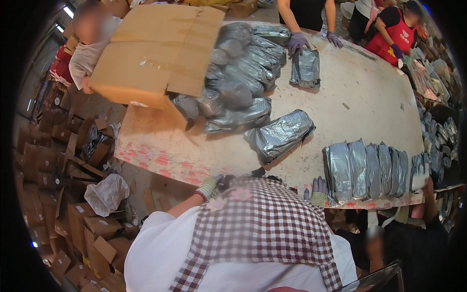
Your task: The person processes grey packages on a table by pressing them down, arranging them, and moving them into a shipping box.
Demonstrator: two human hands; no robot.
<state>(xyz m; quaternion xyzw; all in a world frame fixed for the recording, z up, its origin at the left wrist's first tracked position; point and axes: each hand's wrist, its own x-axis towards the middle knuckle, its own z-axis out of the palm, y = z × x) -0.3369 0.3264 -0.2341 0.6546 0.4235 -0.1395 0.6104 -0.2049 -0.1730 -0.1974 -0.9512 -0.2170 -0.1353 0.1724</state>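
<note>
My left hand (209,187), in a striped knit glove with grey fingers, is at the near edge of the wooden table (357,109); my apron partly hides it. My right hand (318,191), gloved alike, rests at the same edge with thumb and fingers apart, just left of a row of upright grey plastic-wrapped packages (366,169). A single grey package (282,135) lies slantwise in front of me. Beyond it, a heap of grey packages (239,80) spills from the mouth of a tipped cardboard box (157,54).
A person (89,54) at the left holds the box. Across the table, a co-worker's gloved hand (299,43) touches another package (305,69). A person in black (408,237) is at the lower right. Cardboard boxes (78,219) and a white sack (107,193) crowd the floor at left.
</note>
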